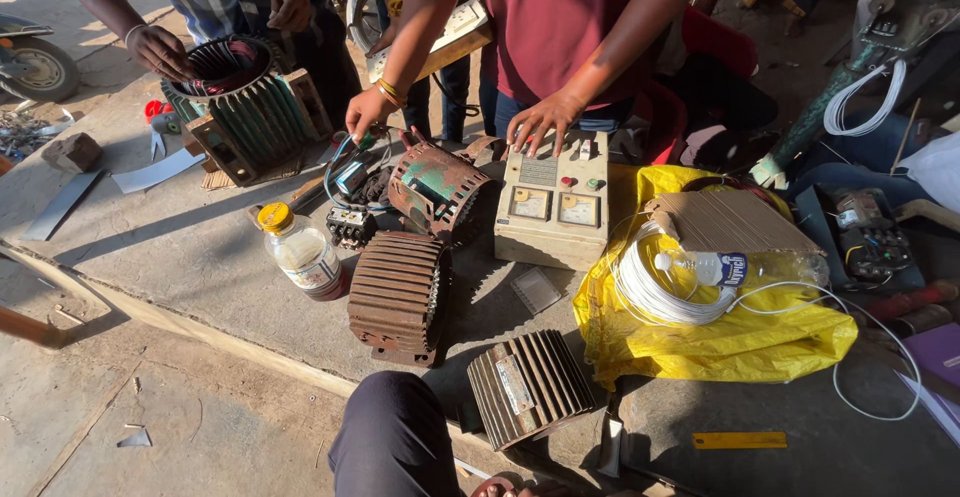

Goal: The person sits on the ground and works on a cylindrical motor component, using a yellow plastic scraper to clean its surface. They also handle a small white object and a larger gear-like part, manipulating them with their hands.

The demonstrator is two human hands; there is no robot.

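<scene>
Own hands: out of view; only a knee shows.
Casing: grey ribbed metal cylinder on the concrete counter, at the knee's 2 o'clock.
Rusty casing: finned, at its 11 o'clock.
Co-worker's hand: spread flat on cream meter box, 12 o'clock.
Bag: crinkled yellow plastic, 3 o'clock.

Only the wearer's leg shows — dark navy trouser cloth, smooth over the knee — with a sandal strap below.
</scene>
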